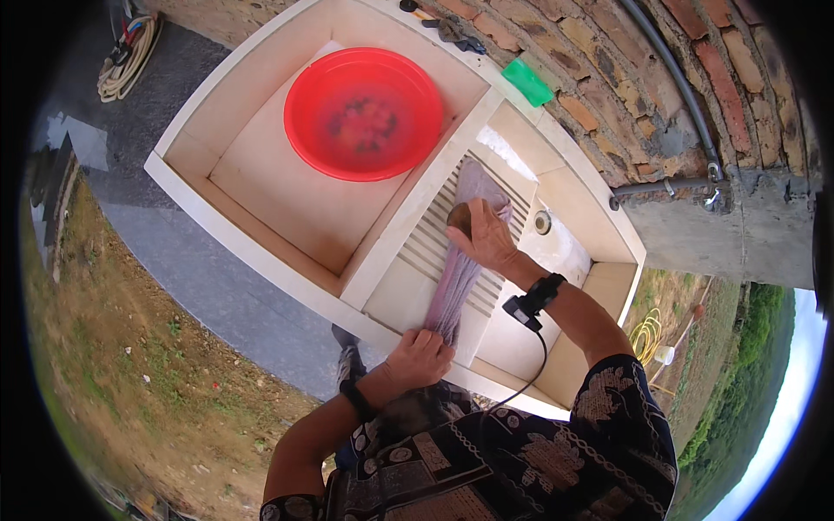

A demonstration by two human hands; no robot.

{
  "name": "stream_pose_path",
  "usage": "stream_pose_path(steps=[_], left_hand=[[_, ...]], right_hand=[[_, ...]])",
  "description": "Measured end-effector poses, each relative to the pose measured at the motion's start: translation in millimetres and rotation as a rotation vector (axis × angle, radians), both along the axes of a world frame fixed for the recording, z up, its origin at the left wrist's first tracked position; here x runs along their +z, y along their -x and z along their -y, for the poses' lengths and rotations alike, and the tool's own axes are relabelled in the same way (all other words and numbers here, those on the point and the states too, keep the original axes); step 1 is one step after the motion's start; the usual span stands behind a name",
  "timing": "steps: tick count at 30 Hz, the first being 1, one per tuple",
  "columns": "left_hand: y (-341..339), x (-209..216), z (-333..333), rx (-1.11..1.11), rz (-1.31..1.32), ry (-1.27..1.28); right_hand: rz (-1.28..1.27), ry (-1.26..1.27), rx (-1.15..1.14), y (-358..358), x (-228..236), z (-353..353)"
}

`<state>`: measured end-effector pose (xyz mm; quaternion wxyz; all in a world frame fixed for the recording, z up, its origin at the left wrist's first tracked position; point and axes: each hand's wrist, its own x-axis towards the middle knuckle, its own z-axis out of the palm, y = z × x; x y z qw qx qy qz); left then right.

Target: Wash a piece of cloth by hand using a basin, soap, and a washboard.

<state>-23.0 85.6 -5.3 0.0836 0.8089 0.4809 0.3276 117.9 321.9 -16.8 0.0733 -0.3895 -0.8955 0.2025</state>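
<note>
A long greyish-purple cloth (pixel 456 282) lies stretched over the ribbed washboard (pixel 415 254) built into the pale sink (pixel 388 217). My left hand (pixel 420 359) is closed on the cloth's near end, at the front rim. Farther up, my right hand (pixel 491 240) grips a brown scrubbing brush (pixel 460 220) and presses it against the cloth. The brush's underside is hidden. Beyond the brush, the far end of the cloth spreads wider on the ribs.
A red basin (pixel 300 100) with cloudy water and dark blurred things in it stands in the left compartment. Right of the washboard is a drain (pixel 543 222). A green object (pixel 527 82) sits on the back rim by the brick wall (pixel 599 74). A cable hangs from my right wrist.
</note>
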Motion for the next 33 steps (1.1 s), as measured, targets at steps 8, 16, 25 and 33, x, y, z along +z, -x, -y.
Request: stream_pose_path(steps=[8, 16, 25, 33], left_hand=[[-9.3, -4.9, -23.1, -0.013, 0.044, -0.045], [-12.0, -6.0, -17.7, 0.037, 0.023, 0.051], [-16.2, 25.4, 20.5, -0.016, 0.025, -0.017], [-15.2, -1.4, 2.3, 0.039, 0.008, 0.053]], right_hand=[[0.104, -0.132, -0.032, -10.4, -24.7, -60.6], [-0.067, 0.010, 0.118, -7.3, -8.1, -4.0], [0.244, -0.111, -0.285, -14.3, -5.7, -72.7], [-0.083, 0.028, 0.286, -11.7, 26.4, 53.3]])
